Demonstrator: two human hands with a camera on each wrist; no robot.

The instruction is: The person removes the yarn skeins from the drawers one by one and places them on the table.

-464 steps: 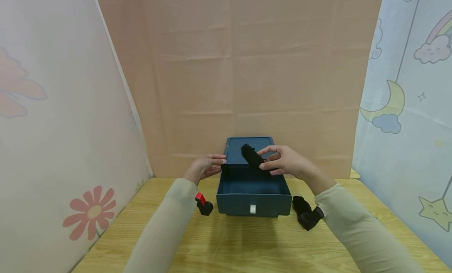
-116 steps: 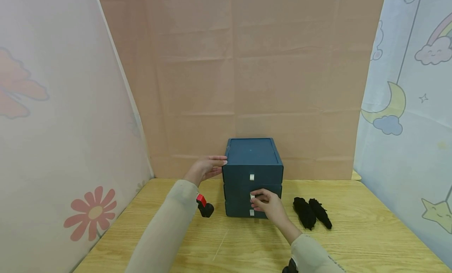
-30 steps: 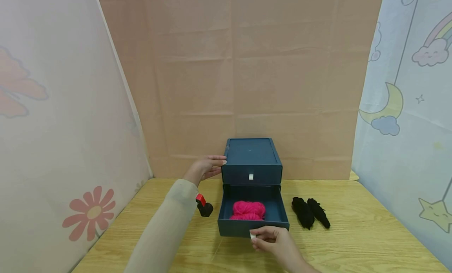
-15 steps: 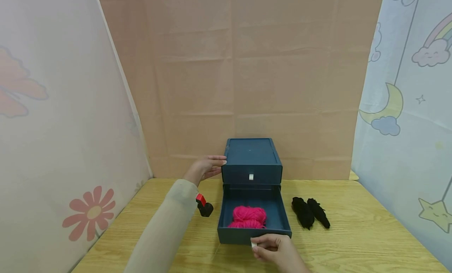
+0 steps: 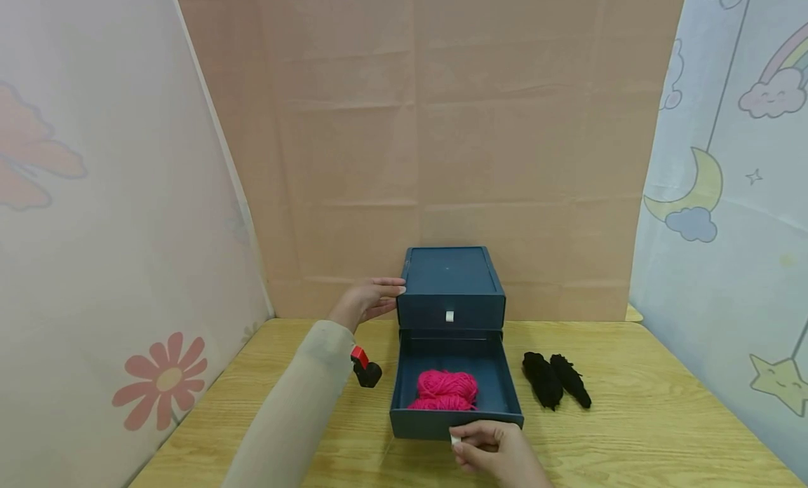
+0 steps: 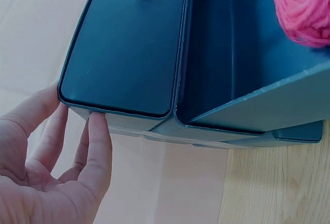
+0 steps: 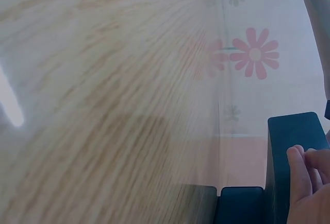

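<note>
A dark blue drawer unit [image 5: 451, 270] stands on the table with its middle drawer [image 5: 494, 386] pulled well out. Inside that drawer, toward the front, lies a pink yarn skein [image 5: 447, 388], its near side hidden by the drawer front. My right hand [image 5: 501, 449] pinches the small white pull tab [image 5: 455, 439] on the drawer front. With fingers nearly straight, my left hand [image 5: 366, 302] touches the upper left edge of the unit; the left wrist view shows the fingertips at its corner. The top drawer [image 6: 124, 49] is closed.
Two black yarn skeins [image 5: 541, 381] lie side by side on the wooden table [image 5: 606, 439], right of the unit. A brown paper sheet [image 5: 442, 123] rises behind, with printed curtains [image 5: 713, 299] at the sides. A black wrist camera [image 5: 368, 374] hangs under my left wrist.
Earlier the top drawer was out and my right hand held a black skein over it. Then all drawers were closed. Since then my right hand has drawn the middle one forward, exposing pink yarn.
</note>
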